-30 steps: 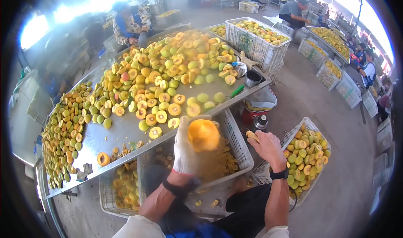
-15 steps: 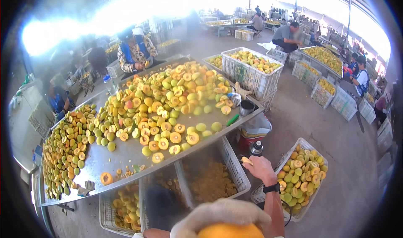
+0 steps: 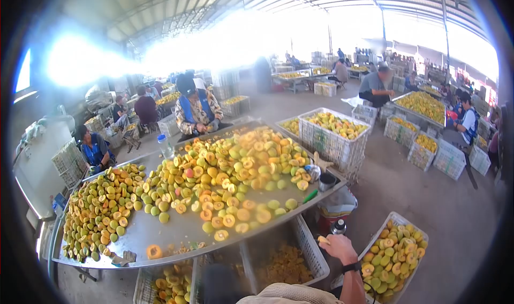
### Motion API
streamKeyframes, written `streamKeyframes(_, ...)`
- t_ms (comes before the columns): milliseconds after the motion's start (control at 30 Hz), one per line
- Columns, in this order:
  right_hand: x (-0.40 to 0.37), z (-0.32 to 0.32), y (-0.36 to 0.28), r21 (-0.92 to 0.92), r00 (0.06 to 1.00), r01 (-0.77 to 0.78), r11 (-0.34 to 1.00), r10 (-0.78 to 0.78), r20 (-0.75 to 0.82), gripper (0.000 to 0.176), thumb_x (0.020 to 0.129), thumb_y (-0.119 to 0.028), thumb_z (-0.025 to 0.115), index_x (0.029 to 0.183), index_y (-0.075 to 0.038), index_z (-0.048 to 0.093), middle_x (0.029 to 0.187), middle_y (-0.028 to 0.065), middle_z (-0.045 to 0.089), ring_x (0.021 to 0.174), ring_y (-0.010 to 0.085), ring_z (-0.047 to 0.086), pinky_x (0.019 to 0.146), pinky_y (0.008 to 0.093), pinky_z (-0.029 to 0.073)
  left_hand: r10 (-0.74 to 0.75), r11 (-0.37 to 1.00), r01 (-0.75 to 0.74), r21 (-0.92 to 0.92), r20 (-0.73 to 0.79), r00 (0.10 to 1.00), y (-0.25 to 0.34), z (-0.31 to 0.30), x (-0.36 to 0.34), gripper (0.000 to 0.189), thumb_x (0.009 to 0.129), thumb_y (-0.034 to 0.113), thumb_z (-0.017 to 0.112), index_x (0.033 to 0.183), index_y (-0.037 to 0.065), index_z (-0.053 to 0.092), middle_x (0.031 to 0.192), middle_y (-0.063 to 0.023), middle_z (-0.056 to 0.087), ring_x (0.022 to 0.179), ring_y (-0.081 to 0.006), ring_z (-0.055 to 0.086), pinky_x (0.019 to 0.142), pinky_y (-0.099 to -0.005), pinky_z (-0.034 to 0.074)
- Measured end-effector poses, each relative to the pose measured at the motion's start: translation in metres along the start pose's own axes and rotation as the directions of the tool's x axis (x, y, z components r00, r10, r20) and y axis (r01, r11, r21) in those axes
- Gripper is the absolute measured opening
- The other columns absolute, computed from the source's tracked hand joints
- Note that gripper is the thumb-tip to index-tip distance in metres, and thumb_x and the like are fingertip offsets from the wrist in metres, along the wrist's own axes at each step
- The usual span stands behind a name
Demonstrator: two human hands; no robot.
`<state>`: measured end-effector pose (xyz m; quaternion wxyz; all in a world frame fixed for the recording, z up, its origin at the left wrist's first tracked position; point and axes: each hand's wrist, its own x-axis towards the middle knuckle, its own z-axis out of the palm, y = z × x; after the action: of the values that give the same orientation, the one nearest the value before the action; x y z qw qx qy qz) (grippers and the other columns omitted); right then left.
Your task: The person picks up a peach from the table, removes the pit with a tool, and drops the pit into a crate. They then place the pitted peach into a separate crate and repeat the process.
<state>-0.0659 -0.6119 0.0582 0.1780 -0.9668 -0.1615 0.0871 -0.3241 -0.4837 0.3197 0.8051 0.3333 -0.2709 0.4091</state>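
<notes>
My left hand (image 3: 292,294), in a pale knit glove, is at the bottom edge. Its curved back shows, and whatever lies under the fingers is hidden. My bare right hand (image 3: 341,249), with a black watch on the wrist, is closed around a small tan-yellow piece (image 3: 323,240) too small to name. It is beyond the table's front edge, between a crate of dark yellow scraps (image 3: 286,264) and a crate of yellow-green peaches (image 3: 393,256). On the metal table (image 3: 136,234) lie heaps of halved and whole peaches (image 3: 235,164), some halves showing stones.
A steel cup (image 3: 326,182) and a green-handled tool (image 3: 310,196) lie at the table's right corner. A thermos (image 3: 338,227) stands beside my right hand. Across the table sits a person in a patterned jacket (image 3: 199,114). Stacked full crates (image 3: 332,140) stand behind right.
The view has tilted up, so the scene sits lower. My gloved left hand has dropped mostly out of frame, and the orange fruit under its fingers is hidden now. My right hand still grips the tan piece.
</notes>
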Motion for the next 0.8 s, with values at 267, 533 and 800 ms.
streamKeyframes(267,0.000,0.001,-0.003,-0.031,0.997,-0.008,0.999,0.011,0.072,0.048,0.095,-0.053,0.062,0.104,-0.007,0.074,0.102,0.0210,0.075,0.101,0.0404,0.071,0.090,0.0523,0.055,-0.074,0.989,0.039,0.141,0.248,0.966,0.029,-0.006,0.015,0.042,0.102,0.030,0.065,0.129,0.002,0.050,0.108,-0.0276,0.062,0.085,-0.0292,0.067,0.076,-0.0381,0.059)
streamKeyframes(533,0.006,0.000,-0.005,-0.040,0.994,0.012,0.999,-0.008,0.106,0.053,0.095,-0.056,0.059,0.108,-0.007,0.074,0.107,0.0197,0.075,0.104,0.0406,0.071,0.090,0.0526,0.055,-0.093,0.980,0.000,0.199,0.457,0.884,0.047,-0.023,0.025,0.046,0.098,0.013,0.071,0.136,0.006,0.045,0.114,-0.0280,0.060,0.090,-0.0289,0.066,0.084,-0.0431,0.058)
streamKeyframes(800,-0.022,-0.035,-0.041,0.000,0.981,-0.088,0.996,0.087,0.171,0.051,0.095,-0.054,0.061,0.113,-0.009,0.074,0.111,0.0196,0.074,0.110,0.0380,0.070,0.095,0.0492,0.054,0.118,0.993,-0.078,-0.093,0.608,0.785,0.040,-0.013,0.047,0.058,0.092,0.011,0.078,0.139,0.004,0.045,0.120,-0.0257,0.055,0.100,-0.0320,0.062,0.097,-0.0581,0.050)
